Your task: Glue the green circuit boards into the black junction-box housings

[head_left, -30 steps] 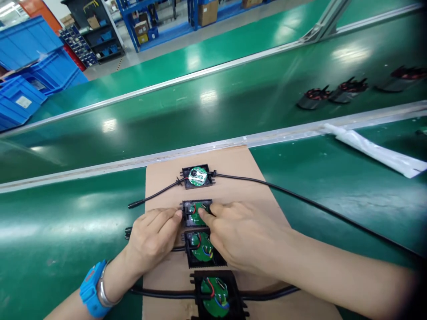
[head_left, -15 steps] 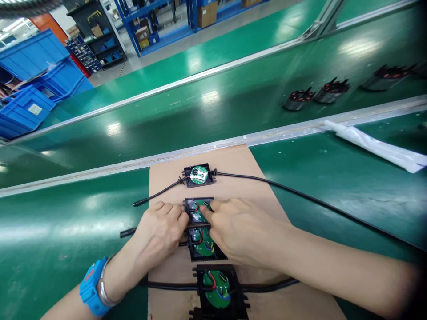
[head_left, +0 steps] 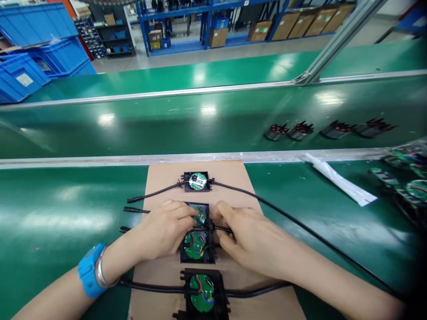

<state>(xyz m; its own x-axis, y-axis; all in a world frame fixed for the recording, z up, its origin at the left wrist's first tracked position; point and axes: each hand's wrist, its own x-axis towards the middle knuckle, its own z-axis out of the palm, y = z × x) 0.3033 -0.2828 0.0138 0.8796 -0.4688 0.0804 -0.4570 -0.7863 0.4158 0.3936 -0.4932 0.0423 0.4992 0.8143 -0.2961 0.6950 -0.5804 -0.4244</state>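
Observation:
My right hand [head_left: 247, 233] is closed round a black cable [head_left: 223, 229] beside the right edge of the second black housing [head_left: 206, 209]. This cable crosses the lower part of that housing, and its inner end reaches the curled fingers of my left hand [head_left: 168, 226]. The left fingertips lie over the housing's left side and partly cover its green round circuit board [head_left: 201, 215]; the left thumb is hidden. Just below and close against it, a third housing [head_left: 211, 255] holds a green board [head_left: 194, 246] with red, blue and yellow wires.
A cardboard sheet [head_left: 247, 278] lies under the housings. A wired housing [head_left: 187, 189] sits at the top, another [head_left: 213, 306] at the bottom. A white tube-shaped packet [head_left: 340, 180], a pile of boards [head_left: 416, 189], several motor stators [head_left: 300, 131] and blue bins [head_left: 20, 80] surround the workplace.
My right hand has moved off the board to the housing's right side and now grips the cable. My left hand has shifted right, over the housing. The camera view has levelled.

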